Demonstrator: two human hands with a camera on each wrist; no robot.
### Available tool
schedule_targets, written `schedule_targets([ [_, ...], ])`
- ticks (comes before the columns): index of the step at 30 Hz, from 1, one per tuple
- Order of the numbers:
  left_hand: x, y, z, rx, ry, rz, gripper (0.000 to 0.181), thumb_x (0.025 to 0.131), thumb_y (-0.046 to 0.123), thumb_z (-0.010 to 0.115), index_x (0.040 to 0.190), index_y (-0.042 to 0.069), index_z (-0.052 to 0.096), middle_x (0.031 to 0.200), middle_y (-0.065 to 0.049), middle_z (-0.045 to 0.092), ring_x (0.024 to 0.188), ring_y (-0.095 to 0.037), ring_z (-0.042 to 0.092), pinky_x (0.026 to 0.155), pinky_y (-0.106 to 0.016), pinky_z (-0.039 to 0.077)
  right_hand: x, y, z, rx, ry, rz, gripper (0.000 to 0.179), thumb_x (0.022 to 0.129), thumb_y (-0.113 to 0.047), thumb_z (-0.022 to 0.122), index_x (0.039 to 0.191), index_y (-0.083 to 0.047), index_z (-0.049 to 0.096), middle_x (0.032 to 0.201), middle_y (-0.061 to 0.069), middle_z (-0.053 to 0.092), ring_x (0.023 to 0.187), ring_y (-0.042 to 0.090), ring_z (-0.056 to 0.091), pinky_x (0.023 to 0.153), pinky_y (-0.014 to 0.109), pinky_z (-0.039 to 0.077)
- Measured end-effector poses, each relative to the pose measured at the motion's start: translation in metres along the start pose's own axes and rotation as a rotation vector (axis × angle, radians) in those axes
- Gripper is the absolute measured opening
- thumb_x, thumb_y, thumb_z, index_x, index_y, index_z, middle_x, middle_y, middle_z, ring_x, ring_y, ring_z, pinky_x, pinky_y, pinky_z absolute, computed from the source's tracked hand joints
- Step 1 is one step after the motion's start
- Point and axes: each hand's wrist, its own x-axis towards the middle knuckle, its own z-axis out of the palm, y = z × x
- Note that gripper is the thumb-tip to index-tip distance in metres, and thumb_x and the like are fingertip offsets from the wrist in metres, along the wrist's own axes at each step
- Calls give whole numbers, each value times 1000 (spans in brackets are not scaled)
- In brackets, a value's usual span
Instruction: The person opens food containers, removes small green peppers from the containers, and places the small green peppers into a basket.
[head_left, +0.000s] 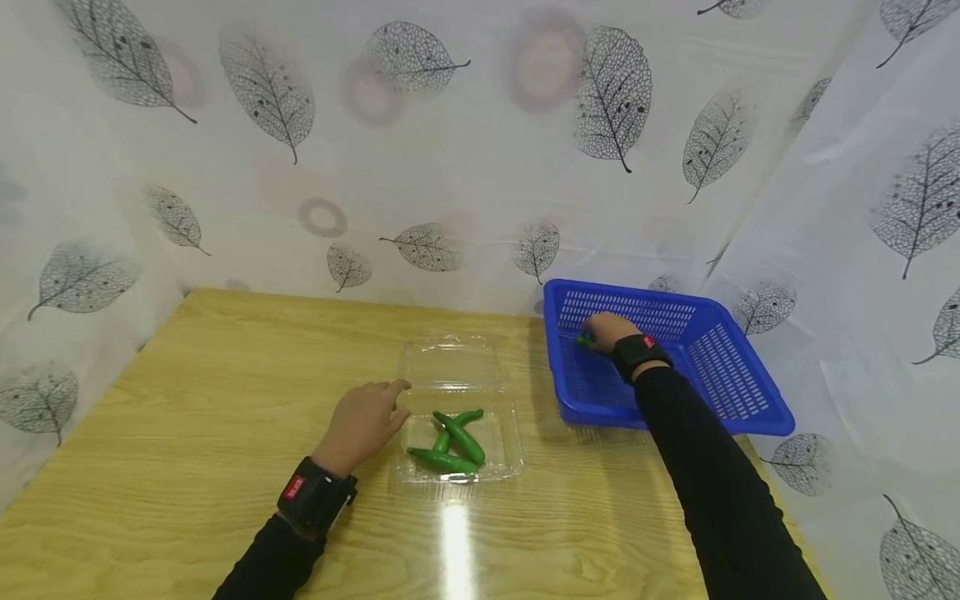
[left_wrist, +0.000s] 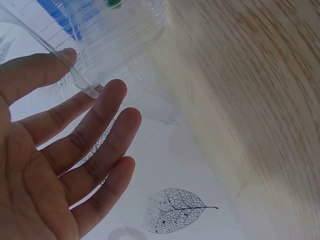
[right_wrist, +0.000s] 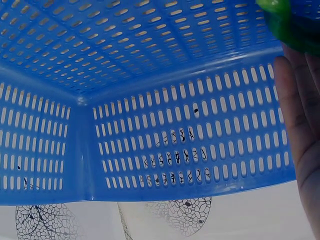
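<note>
My left hand (head_left: 363, 425) is at the left edge of a clear plastic clamshell box (head_left: 498, 475), whose lid lies folded back. In the left wrist view its thumb and index finger (left_wrist: 112, 95) are apart beside the box's rim, the thumb touching it; the other fingers are loosely extended. Several green peppers (head_left: 468, 442) lie crossed in the box. Inside a blue plastic basket (head_left: 566, 408), my right hand (head_left: 609, 329) holds a green pepper (right_wrist: 290, 27) near the left wall. Much of that pepper is hidden or cut off in both views.
The box and basket stand on a wood-grain table (head_left: 247, 400), the basket at the back right. Behind and beside the table hangs a white sheet (head_left: 480, 167) printed with dark leaves.
</note>
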Motion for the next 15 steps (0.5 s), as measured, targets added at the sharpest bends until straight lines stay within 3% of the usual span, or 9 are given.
schedule_targets([
  [15, 0, 0, -2, -8, -18, -9, 36, 81, 23, 72, 112, 7, 63, 78, -4, 69, 66, -16, 63, 55, -29, 50, 3, 1, 4, -2, -50, 21, 29, 78, -3, 71, 106, 1, 68, 98, 19, 69, 90, 32, 64, 78, 42, 54],
])
